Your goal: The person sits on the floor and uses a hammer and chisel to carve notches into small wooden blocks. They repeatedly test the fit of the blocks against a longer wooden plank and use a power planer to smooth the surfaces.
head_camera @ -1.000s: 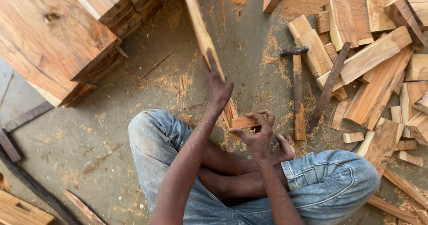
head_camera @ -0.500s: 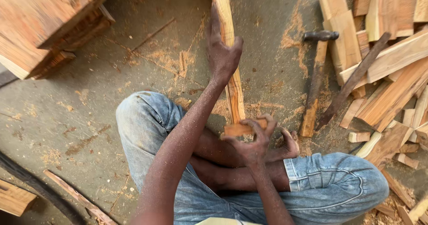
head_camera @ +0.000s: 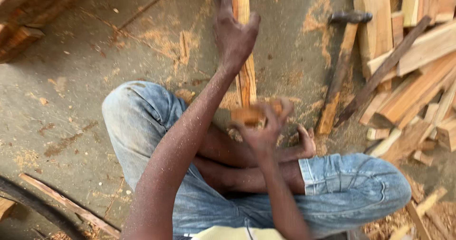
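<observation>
The concrete floor point(head_camera: 61, 102) is dusty, with pale sawdust scattered over it, and the person sits on it cross-legged in blue jeans point(head_camera: 142, 126), bare feet tucked in. Compared with a second ago, the view has come closer and lower, so the stack of planks point(head_camera: 28, 26) at the upper left now shows only at the corner.

To the right lies the pile of offcuts point(head_camera: 418, 73), loose and crossing each other. Just beside it a hammer point(head_camera: 339, 73) with a wooden handle rests on the floor, untouched, as it also was before.

The long wooden strip point(head_camera: 246, 78) runs away from the person, from the lap up past the top edge. The left hand point(head_camera: 233, 35) has moved up along this strip: earlier it was close to the knees, now it is further out, with fingers loosely curled and partly spread over the wood. It seems to rest on the strip more than clamp it, but the blur does not let me be sure.

The right hand point(head_camera: 263, 126) stays near the lap and pinches a small wooden block point(head_camera: 256, 112) between fingertips and thumb, at the near end of the strip. In my judgement the block is being brought to this near end while the other hand steadies the strip.
</observation>
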